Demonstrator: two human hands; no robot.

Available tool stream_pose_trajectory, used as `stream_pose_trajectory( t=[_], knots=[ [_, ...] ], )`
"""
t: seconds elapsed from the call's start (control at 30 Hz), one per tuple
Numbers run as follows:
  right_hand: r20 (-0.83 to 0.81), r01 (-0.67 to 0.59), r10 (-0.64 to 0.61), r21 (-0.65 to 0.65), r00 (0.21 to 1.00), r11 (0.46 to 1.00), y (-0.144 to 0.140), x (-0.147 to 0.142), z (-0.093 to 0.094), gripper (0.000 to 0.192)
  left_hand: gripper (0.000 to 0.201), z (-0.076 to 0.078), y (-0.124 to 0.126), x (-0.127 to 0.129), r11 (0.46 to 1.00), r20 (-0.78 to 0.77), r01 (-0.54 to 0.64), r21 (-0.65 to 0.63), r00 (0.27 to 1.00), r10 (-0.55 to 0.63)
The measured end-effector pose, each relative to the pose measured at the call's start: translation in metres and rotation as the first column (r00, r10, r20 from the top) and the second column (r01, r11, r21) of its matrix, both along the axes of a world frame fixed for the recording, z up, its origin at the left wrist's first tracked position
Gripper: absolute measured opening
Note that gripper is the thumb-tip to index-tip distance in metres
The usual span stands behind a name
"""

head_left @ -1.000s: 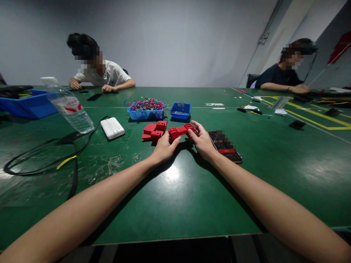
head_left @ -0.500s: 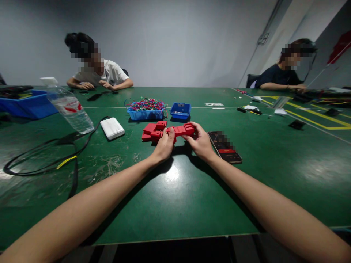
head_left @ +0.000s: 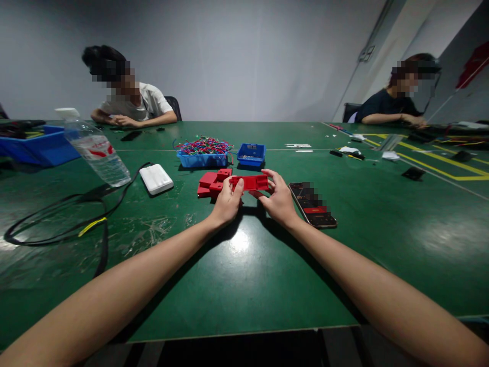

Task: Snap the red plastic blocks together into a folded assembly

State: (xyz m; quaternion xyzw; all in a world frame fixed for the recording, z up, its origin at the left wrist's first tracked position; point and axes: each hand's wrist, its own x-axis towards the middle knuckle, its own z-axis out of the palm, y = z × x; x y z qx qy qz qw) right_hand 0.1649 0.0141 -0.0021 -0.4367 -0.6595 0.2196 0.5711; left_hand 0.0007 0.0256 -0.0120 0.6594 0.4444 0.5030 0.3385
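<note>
A red plastic part (head_left: 251, 183), long and with a hollow, channelled face, is held above the green table. My left hand (head_left: 228, 202) grips its left end, thumb pressed on the near face. At the other end, my right hand (head_left: 280, 199) has its fingers curled over the top edge and the thumb low at the near side. Just behind and left of my left hand lie several more red plastic parts (head_left: 208, 181), piled together and partly covered by that hand. A phone (head_left: 313, 205) lies right of my right hand.
Beyond the hands stand a blue bin of coloured wires (head_left: 204, 160) and a small blue bin (head_left: 251, 155) with tiny pieces. Leftward are a white box (head_left: 156, 179), a black cable (head_left: 57, 235), a tilted water bottle (head_left: 100, 153) and a larger blue bin (head_left: 42, 148). Two people sit across the table.
The red part in my hands has been turned, so its hollow face now shows. Both hands stay in nearly the same place. The person at far left has brought their hands together.
</note>
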Motion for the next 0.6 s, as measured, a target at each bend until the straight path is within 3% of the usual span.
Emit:
stream_pose_trajectory(
  t=[0.17,0.33,0.43,0.6],
  knots=[
    [0.152,0.132,-0.117,-0.090,0.981,0.987,0.000,0.002,0.000,0.057,0.057,0.003,-0.007,0.002,0.991,-0.074,0.029,0.131,0.997,-0.019],
    [0.155,0.172,-0.153,-0.118,0.976,0.978,0.004,0.005,-0.003,0.062,0.056,0.002,-0.007,0.002,0.983,-0.121,0.045,0.177,0.992,-0.024],
    [0.057,0.137,-0.130,-0.142,0.990,0.980,0.009,0.005,-0.007,0.061,0.051,0.002,-0.006,0.003,0.991,-0.124,0.016,0.134,0.992,0.001],
    [-0.271,-0.054,0.006,-0.171,0.962,0.984,0.011,0.002,-0.003,0.063,0.047,0.002,-0.001,0.003,1.000,-0.094,-0.019,0.013,0.995,0.020]
  ],
)
